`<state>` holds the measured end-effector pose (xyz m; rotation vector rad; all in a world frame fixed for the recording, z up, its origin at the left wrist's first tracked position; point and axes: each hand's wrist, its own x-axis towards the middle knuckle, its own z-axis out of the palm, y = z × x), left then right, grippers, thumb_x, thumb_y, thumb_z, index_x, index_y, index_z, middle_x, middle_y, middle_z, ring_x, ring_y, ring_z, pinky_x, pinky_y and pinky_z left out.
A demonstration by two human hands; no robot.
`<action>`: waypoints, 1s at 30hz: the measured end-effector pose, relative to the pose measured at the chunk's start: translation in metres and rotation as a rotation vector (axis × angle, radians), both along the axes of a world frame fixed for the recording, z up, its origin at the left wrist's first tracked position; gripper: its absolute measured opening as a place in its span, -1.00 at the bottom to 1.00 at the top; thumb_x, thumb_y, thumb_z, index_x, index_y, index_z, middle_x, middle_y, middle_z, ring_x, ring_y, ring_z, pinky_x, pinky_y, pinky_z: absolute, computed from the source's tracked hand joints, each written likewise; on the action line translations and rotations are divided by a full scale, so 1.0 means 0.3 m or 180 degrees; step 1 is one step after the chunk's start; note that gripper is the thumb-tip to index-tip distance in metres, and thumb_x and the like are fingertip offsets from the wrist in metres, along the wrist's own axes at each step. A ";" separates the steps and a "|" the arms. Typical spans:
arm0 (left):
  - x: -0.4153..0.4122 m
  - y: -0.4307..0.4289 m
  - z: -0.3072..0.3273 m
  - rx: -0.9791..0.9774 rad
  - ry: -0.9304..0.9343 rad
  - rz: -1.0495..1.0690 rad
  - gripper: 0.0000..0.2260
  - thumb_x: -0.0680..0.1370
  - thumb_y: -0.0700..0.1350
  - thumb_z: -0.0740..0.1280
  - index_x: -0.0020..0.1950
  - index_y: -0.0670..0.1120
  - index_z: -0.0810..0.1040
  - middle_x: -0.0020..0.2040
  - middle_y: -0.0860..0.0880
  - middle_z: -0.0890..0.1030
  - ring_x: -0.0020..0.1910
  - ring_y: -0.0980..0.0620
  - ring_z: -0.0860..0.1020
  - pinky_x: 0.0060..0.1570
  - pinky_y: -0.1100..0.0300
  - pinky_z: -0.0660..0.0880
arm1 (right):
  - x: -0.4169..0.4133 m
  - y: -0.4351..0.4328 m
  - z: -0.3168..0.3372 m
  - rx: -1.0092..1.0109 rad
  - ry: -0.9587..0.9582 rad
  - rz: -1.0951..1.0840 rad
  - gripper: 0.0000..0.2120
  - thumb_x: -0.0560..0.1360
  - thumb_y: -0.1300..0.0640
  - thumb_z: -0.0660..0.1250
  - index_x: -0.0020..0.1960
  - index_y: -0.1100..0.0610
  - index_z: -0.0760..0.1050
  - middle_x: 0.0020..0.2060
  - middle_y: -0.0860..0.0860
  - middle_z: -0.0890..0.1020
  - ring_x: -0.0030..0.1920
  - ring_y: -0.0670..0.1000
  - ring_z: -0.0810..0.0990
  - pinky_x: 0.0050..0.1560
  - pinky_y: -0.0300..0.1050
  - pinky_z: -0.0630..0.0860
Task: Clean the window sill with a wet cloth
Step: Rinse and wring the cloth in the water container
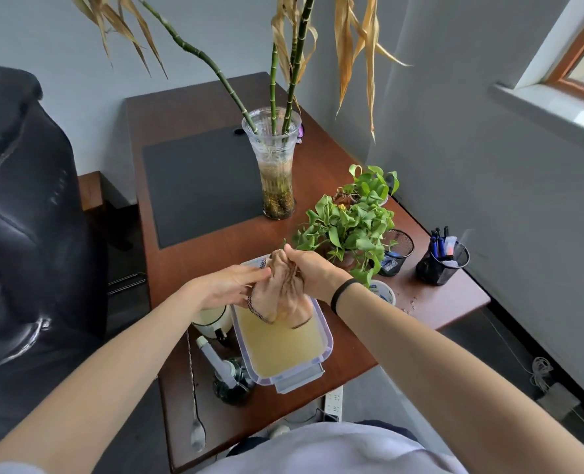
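Left hand (229,285) and right hand (313,272) both grip cloth (282,295) just above tub (328,340); probably wringing. Sill (564,112), well beyond tub, not yet wiped.

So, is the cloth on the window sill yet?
No, the left hand and right hand hold the cloth over the water-filled container on the desk, away from the window sill.
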<state>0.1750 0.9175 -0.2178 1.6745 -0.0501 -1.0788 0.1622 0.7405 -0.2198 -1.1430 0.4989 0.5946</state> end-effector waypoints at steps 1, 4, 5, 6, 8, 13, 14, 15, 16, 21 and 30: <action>-0.004 0.000 0.005 -0.0003 -0.0084 -0.0068 -0.54 0.44 0.20 0.35 0.27 0.04 0.48 0.17 -0.02 0.62 0.19 -0.02 0.56 0.14 0.06 0.50 | 0.001 -0.002 0.003 0.0075 0.0011 0.0052 -0.66 0.64 0.01 0.10 -0.18 0.18 0.46 -0.21 0.09 0.56 -0.18 0.01 0.55 0.06 -0.13 0.49; -0.007 -0.025 0.020 0.0059 -0.0425 0.0278 -0.71 0.50 0.03 0.37 0.18 -0.04 0.56 0.10 -0.05 0.65 0.14 -0.03 0.59 0.15 0.04 0.48 | -0.025 -0.009 0.053 0.0220 -0.0041 0.0424 -0.64 0.66 -0.03 0.02 -0.11 0.17 0.44 -0.17 0.09 0.57 -0.15 0.02 0.58 -0.01 -0.19 0.51; -0.006 -0.033 0.028 0.0137 -0.0594 0.0498 -0.77 0.53 -0.04 0.36 0.14 -0.10 0.58 0.05 -0.09 0.66 0.11 -0.07 0.60 0.10 0.04 0.49 | -0.035 -0.016 0.065 0.0170 -0.0061 0.0461 -0.60 0.66 -0.04 0.00 0.02 0.21 0.48 -0.05 0.12 0.59 -0.01 0.08 0.59 0.03 -0.19 0.49; -0.001 -0.040 0.036 0.0212 -0.0768 0.0691 -0.82 0.54 -0.11 0.35 0.10 -0.15 0.58 0.02 -0.13 0.67 0.08 -0.12 0.60 0.06 0.02 0.49 | -0.042 -0.024 0.079 0.0056 -0.0082 0.0438 -0.56 0.66 -0.05 -0.03 0.16 0.25 0.46 0.10 0.15 0.57 0.15 0.13 0.54 0.08 -0.23 0.45; 0.014 -0.042 0.056 0.0295 -0.0957 0.0838 -0.86 0.54 -0.19 0.33 0.08 -0.15 0.59 0.03 -0.19 0.65 0.08 -0.16 0.60 0.03 0.01 0.50 | -0.035 -0.035 0.055 -0.0063 -0.0247 0.0396 -0.48 0.66 -0.08 -0.13 0.38 0.24 0.32 0.31 0.21 0.45 0.32 0.16 0.41 0.02 -0.41 0.41; 0.036 -0.064 0.148 0.0186 -0.0997 0.0965 -0.74 0.55 -0.35 0.20 0.05 -0.09 0.61 -0.06 -0.15 0.59 -0.09 -0.04 0.54 -0.13 0.13 0.40 | -0.046 -0.018 0.012 -0.0448 -0.0591 0.0634 -0.35 0.56 -0.32 -0.23 0.27 0.05 0.41 0.21 -0.07 0.49 0.24 -0.07 0.43 0.27 -0.19 0.30; 0.037 -0.071 0.164 0.0147 -0.1014 0.0939 -0.73 0.55 -0.38 0.16 0.07 -0.15 0.59 -0.08 -0.15 0.58 -0.12 -0.02 0.54 -0.17 0.15 0.42 | -0.048 -0.007 0.007 -0.0389 -0.0737 0.0753 -0.30 0.53 -0.38 -0.20 0.25 0.04 0.46 0.23 -0.05 0.53 0.25 -0.06 0.46 0.34 -0.16 0.29; 0.036 -0.076 0.181 0.0126 -0.1028 0.0902 -0.73 0.55 -0.39 0.12 0.07 -0.19 0.57 -0.12 -0.15 0.56 -0.18 0.00 0.53 -0.23 0.19 0.43 | -0.051 0.003 -0.002 -0.0381 -0.0873 0.0955 -0.27 0.47 -0.45 -0.12 0.25 0.02 0.50 0.24 -0.03 0.56 0.27 -0.03 0.48 0.40 -0.09 0.27; 0.036 -0.082 0.195 0.0109 -0.1019 0.0878 -0.73 0.55 -0.40 0.09 0.03 -0.20 0.54 -0.17 -0.14 0.54 -0.24 0.04 0.51 -0.29 0.23 0.41 | -0.060 0.010 -0.005 -0.0495 -0.0919 0.1139 -0.24 0.39 -0.52 0.01 0.26 0.02 0.51 0.21 0.01 0.58 0.25 0.01 0.51 0.41 -0.02 0.29; 0.037 -0.099 0.243 0.0069 -0.1055 0.0973 -0.66 0.50 -0.44 0.01 -0.23 -0.12 0.45 -0.29 -0.09 0.49 -0.31 0.05 0.44 -0.36 0.24 0.33 | -0.100 0.009 -0.071 -0.0876 -0.1164 0.1555 -0.46 0.25 0.01 0.58 0.12 0.25 0.53 0.04 0.15 0.64 0.09 0.12 0.60 0.24 0.04 0.49; 0.055 -0.061 0.252 0.0396 -0.1408 0.1292 -0.72 0.47 -0.44 0.03 -0.22 -0.18 0.46 -0.23 -0.16 0.50 -0.21 -0.06 0.51 -0.25 0.13 0.49 | -0.130 -0.003 -0.126 -0.0660 -0.0647 0.1037 -0.77 0.44 0.30 0.35 0.08 0.27 0.46 -0.20 0.12 0.64 -0.22 0.03 0.64 -0.11 -0.08 0.62</action>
